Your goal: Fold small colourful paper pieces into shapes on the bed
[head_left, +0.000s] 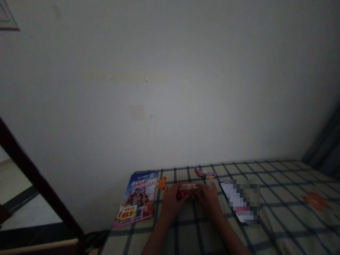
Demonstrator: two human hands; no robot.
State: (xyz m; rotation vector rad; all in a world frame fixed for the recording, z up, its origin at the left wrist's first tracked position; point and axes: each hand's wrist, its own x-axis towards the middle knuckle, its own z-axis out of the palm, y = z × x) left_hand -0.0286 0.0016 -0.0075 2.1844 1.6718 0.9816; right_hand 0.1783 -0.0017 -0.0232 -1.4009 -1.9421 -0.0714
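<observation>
Red printed paper (187, 188) lies between your two hands in the head view, its long axis running side to side across the checked cloth (186, 232); your left hand (172, 194) grips its left end and your right hand (208, 194) its right, so neither is nearer. You see a small, glossy-looking strip with pale lettering; whether it is folded, or lifted off the cloth, you cannot tell.
</observation>
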